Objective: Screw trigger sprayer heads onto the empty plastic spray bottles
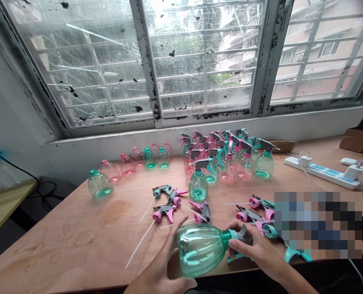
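Note:
A green see-through spray bottle (pixel 201 250) lies tilted on its side in the air at the table's front edge, its neck toward the right. My left hand (pixel 160 265) cups the bottle's base, thumb below and fingers behind. At the neck, my right hand (pixel 255 243) is closed around the grey and teal spray head (pixel 244 234), which sits on the bottle's mouth. Just beyond my hands lie loose pink and grey spray heads (pixel 163 213) with thin white tubes. More loose spray heads (pixel 250 214) lie to the right, close to my right hand.
Bottles without spray heads (pixel 100 185) stand in a line at the back left. Bottles fitted with spray heads (pixel 199 185) crowd together at the back middle. A white power strip (pixel 322 173) with plugs and cables lies at right, near a cardboard box (pixel 357 141).

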Available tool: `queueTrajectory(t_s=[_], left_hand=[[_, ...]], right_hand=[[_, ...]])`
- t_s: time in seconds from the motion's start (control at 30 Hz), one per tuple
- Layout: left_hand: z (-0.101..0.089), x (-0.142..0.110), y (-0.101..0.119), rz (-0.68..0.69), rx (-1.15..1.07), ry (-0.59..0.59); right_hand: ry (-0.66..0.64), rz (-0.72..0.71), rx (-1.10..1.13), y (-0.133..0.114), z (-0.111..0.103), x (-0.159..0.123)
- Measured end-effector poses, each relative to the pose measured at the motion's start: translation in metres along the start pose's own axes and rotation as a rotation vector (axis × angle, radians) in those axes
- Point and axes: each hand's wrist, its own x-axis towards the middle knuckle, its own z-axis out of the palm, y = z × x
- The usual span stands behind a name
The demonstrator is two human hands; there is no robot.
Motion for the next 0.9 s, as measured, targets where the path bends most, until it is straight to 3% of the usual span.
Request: queueTrajectory(t_s=[0.23,0.4,0.63,0.9], left_hand=[[0.0026,0.0001,-0.0059,0.068,0.107,0.035],[0.0064,0.0,-0.0041,0.072,0.05,0.037],[0.0047,0.0011,-0.004,0.066,0.139,0.074],[0.0035,-0.0015,0.0002,0.043,0.099,0.032]], right_hand=[[0.001,0.002,-0.013,-0.0015,0.0009,0.0],[-0.01,0.004,-0.039,-0.0036,0.0013,-0.0001],[0.001,-0.002,-0.039,-0.0023,0.0013,-0.0002],[-0.008,0.002,-0.038,-0.0019,0.0,0.0]])
